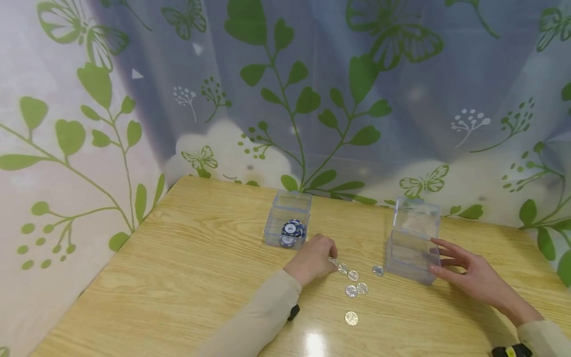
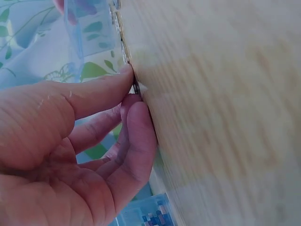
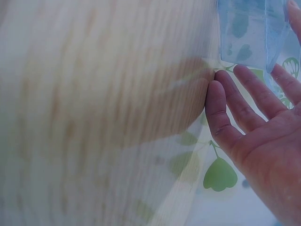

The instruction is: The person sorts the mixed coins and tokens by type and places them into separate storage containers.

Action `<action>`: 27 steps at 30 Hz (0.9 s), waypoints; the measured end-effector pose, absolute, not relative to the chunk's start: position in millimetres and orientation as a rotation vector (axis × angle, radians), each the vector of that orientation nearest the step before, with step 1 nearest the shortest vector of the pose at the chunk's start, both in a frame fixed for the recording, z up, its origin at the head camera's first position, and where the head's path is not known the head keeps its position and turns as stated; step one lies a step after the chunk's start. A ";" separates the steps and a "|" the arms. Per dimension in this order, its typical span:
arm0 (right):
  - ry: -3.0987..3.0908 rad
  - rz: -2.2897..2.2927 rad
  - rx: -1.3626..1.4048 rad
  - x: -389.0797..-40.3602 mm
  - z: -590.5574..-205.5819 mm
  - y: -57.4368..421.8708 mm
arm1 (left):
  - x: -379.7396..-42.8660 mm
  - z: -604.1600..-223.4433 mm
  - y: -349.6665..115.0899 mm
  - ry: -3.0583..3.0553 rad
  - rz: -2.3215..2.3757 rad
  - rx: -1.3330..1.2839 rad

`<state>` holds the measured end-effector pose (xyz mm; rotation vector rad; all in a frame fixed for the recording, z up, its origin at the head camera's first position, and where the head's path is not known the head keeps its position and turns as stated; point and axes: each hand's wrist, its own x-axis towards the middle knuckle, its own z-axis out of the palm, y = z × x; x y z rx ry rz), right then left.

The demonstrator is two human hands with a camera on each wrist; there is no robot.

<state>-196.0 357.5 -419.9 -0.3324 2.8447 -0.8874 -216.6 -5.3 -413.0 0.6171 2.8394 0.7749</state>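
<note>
My left hand [image 1: 312, 260] is down at the table with thumb and fingertips around the edge of a silver coin [image 2: 137, 88], pinching it at the wood. More silver coins [image 1: 351, 291] lie loose between the two hands. On the right, a clear plastic box [image 1: 412, 271] stands with its lid raised, and no contents show in it. My right hand [image 1: 475, 277] rests against this box's right side, its fingers spread and fairly straight. Just beyond the left hand, another clear box [image 1: 273, 233], lid also up, holds blue-and-white poker chips [image 1: 292, 229].
The wooden table [image 1: 187, 277] reaches back to a patterned curtain [image 1: 321, 99] with green leaves and butterflies. One coin [image 1: 378, 270] lies close to the right box's left side, and another coin [image 1: 351, 318] is nearest the front.
</note>
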 end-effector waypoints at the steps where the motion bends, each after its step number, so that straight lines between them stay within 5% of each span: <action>1: 2.845 -0.882 -0.331 -195.9 -419.8 357.4 | -217.4 -413.5 -5.5 2.840 0.785 0.610; 27: 2.859 -0.875 -0.341 -196.2 -418.5 355.6 | -222.6 -411.2 -7.3 2.875 0.593 0.459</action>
